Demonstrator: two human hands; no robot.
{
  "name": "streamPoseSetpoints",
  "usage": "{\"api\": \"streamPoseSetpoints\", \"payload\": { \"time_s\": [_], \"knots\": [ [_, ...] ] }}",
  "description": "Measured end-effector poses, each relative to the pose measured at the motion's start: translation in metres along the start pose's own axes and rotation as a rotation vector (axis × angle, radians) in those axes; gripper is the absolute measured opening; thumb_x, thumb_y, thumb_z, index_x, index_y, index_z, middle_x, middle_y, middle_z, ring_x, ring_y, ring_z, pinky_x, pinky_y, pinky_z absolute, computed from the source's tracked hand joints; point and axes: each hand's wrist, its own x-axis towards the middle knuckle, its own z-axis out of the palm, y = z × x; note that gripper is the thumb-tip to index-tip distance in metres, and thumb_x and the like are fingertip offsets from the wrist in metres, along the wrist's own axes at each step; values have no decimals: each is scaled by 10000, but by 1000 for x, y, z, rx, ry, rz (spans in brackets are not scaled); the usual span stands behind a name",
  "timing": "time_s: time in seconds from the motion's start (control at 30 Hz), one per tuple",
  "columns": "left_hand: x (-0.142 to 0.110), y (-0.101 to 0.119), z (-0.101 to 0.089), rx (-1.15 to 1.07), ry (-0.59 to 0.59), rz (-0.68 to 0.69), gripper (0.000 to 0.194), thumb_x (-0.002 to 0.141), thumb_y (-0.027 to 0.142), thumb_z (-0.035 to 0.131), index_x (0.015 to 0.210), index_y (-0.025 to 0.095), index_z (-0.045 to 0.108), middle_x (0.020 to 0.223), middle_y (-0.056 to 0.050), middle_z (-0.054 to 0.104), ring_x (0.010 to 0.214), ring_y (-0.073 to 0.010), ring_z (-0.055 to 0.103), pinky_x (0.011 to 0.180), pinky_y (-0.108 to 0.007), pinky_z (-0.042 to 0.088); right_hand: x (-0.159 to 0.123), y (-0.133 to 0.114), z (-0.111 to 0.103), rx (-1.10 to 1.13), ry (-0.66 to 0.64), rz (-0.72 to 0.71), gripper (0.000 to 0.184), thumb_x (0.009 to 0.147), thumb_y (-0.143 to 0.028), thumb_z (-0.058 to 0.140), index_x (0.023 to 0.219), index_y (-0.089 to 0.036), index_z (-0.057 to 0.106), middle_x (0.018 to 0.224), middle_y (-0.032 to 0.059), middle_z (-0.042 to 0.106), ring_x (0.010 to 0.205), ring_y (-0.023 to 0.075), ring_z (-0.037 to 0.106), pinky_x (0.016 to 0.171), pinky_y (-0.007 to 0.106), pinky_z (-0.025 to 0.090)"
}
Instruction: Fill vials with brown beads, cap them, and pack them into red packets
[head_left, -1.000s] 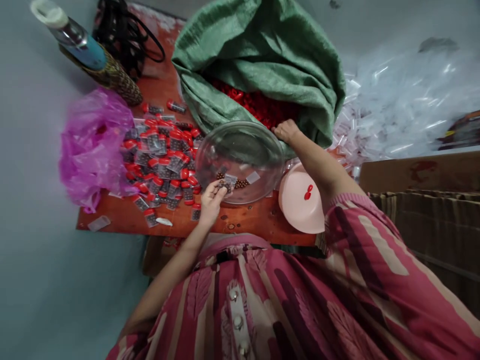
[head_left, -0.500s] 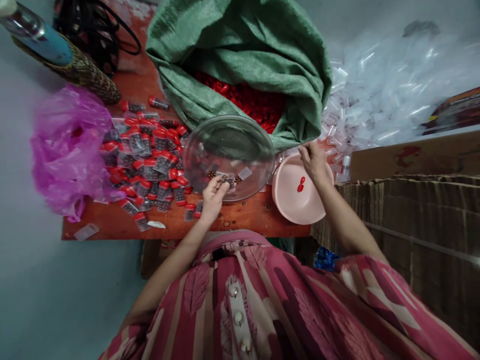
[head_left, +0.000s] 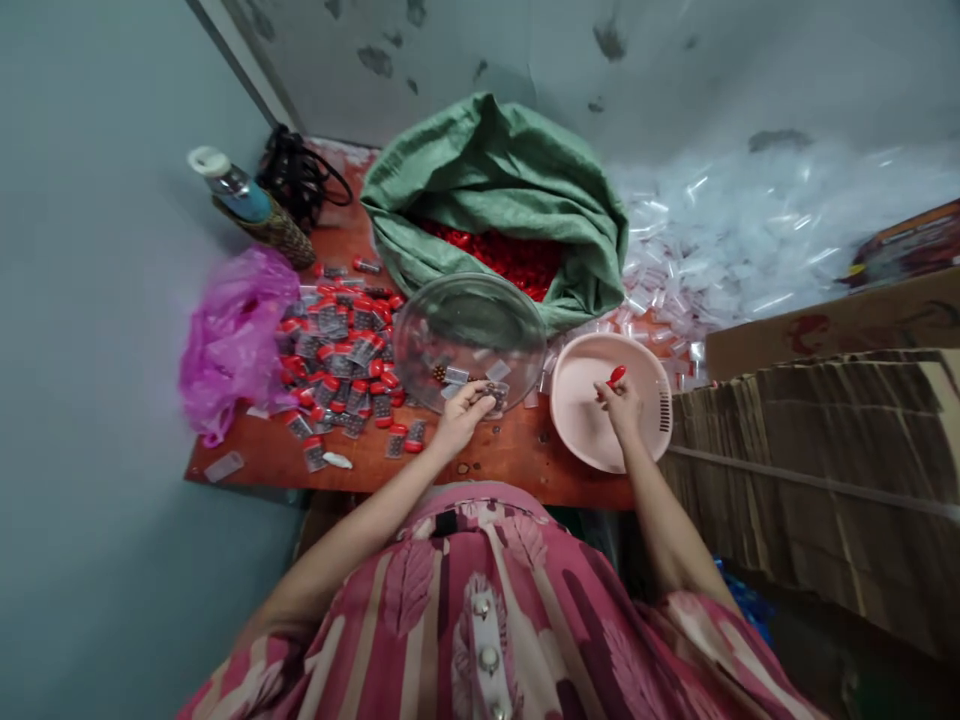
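My left hand (head_left: 463, 418) pinches a small clear plastic container (head_left: 493, 397) filled with dark beads, over the near rim of a transparent round bowl (head_left: 409, 340). Inside that bowl lie loose brown beads (head_left: 439, 373) and clear containers (head_left: 497, 370). My right hand (head_left: 622, 410) is down in a pale pink basin (head_left: 574, 430), fingers closed at a small red cap, of which only a sliver shows. Another red cap (head_left: 616, 375) lies just beyond the fingers. To the left of the bowl is a heap of red-capped containers (head_left: 341, 355) with dark beads.
Behind the bowl stands a green sack (head_left: 487, 150) full of red caps (head_left: 517, 262). Empty clear containers (head_left: 667, 270) pile up at right, above stacked cardboard (head_left: 810, 430). A purple plastic bag (head_left: 240, 335) and a bottle (head_left: 244, 195) occupy the left of the wooden table (head_left: 525, 470).
My right hand has come down from the basin's far rim to the caps inside. My left hand still holds its container, now nearer the bowl's front right. The view has shifted, showing more wall.
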Motion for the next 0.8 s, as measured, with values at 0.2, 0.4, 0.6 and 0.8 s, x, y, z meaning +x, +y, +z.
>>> {"api": "streamPoseSetpoints", "payload": {
  "time_s": [0.2,0.4,0.6,0.8],
  "knots": [
    [-9,-4,28,-22,-130,-3,388,659,406,696,941,151,616,1075,-87,644,800,-150,633,693,-280,553,-41,-98,16,59,-114,-280,372,809,-381,477,1160,-290,561,1007,47,679,859,214,647,796,348,500],
    [-17,0,24,-88,-38,32,418,671,427,686,969,154,579,875,-60,676,735,-160,649,734,-324,539,-71,-136,33,397,-309,-287,448,831,-344,458,1278,-316,471,1138,23,633,915,210,641,846,392,500],
    [-30,13,23,-104,-111,39,411,705,434,647,984,140,580,916,-93,679,727,-189,664,712,-356,541,-66,-128,17,925,-569,-61,307,684,-336,683,968,-227,638,811,-3,685,613,129,620,602,284,521],
    [-37,18,22,399,6,309,294,737,338,615,966,158,657,981,-58,686,920,-189,623,862,-316,468,-62,-148,-21,755,-149,-320,336,649,-314,733,954,-217,631,816,-5,660,707,127,596,683,268,491]
  ]
}}
